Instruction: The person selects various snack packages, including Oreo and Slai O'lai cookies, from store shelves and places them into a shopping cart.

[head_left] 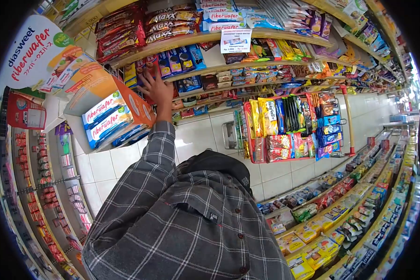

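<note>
My left hand (pixel 157 89) reaches up to a shelf of small snack packs, its fingers spread. The fingertips lie at the front of a row of red and purple packs (pixel 146 64), partly covering them. Dark blue packs (pixel 175 60) stand just right of the hand, and a yellow pack (pixel 130 73) is at its left. Below the wrist, an orange display box (pixel 137 107) holds white-and-blue fiberwafer packs (pixel 105 121). My right hand is out of view.
A red-rimmed cart (pixel 255 156) full of assorted snack packs stands on the tiled floor (pixel 196 140) to the right. Shelves with yellow boxes (pixel 319 252) line the lower right. More shelves (pixel 46 186) run along the left. A price sign (pixel 236 41) hangs on the upper shelf.
</note>
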Motion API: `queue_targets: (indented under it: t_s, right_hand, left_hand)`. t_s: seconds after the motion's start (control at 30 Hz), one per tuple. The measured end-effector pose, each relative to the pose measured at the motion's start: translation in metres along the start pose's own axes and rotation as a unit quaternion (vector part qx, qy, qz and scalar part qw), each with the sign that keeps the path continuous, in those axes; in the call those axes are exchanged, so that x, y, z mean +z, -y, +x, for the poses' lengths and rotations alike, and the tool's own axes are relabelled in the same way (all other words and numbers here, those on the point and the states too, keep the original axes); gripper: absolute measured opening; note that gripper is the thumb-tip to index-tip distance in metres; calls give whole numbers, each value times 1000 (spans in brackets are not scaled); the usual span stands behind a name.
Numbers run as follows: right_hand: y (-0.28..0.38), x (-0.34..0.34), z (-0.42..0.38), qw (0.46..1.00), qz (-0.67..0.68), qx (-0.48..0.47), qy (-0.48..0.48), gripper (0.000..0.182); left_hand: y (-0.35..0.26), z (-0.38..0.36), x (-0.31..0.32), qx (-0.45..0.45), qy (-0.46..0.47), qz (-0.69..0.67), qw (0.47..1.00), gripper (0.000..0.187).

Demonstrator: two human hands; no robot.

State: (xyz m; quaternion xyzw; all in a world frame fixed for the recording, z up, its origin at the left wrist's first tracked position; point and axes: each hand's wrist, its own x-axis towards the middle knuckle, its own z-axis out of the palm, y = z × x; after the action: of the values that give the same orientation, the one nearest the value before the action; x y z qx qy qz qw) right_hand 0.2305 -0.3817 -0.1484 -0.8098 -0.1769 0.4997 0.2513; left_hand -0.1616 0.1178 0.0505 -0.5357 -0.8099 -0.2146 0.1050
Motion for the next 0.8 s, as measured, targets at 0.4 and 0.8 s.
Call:
queue_targets:
  t_s: [0.4, 0.8]
  right_hand:
    - [72, -36, 14, 1000, 15, 9, 22, 32]
    - [13, -10, 9, 993, -99, 28, 54, 36]
  left_hand:
    - [18, -8, 6, -60, -45, -41, 996, 84]
    - [19, -6, 18, -151, -141, -151, 967, 69]
